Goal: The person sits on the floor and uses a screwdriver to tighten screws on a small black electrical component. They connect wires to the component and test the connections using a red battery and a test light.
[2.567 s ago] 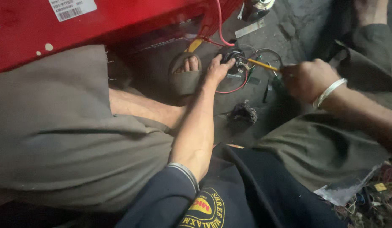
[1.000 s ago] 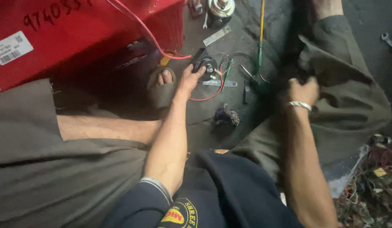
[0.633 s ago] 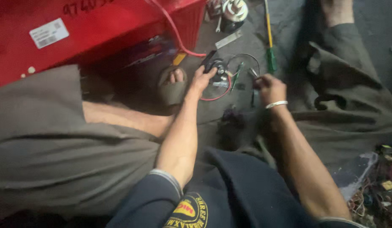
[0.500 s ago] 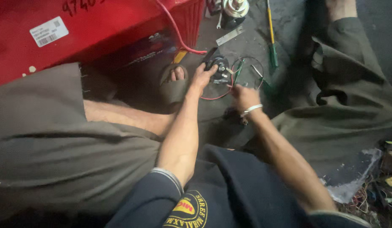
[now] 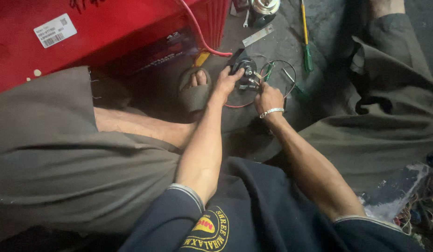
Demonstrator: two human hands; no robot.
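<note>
On the grey floor (image 5: 281,42) beside the red metal housing (image 5: 109,32), the small black round switch unit (image 5: 244,70) lies with its short stem pointing right; the left hand (image 5: 225,84) clasps its body, the right hand (image 5: 268,97) pinches a green-handled tool (image 5: 268,72) at the stem, both arms outstretched.

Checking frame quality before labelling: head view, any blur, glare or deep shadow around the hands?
Head view: left hand and right hand fairly sharp on the small black part; deep shadow under the red housing; no strong glare; bottom-right wire clutter soft.
</note>
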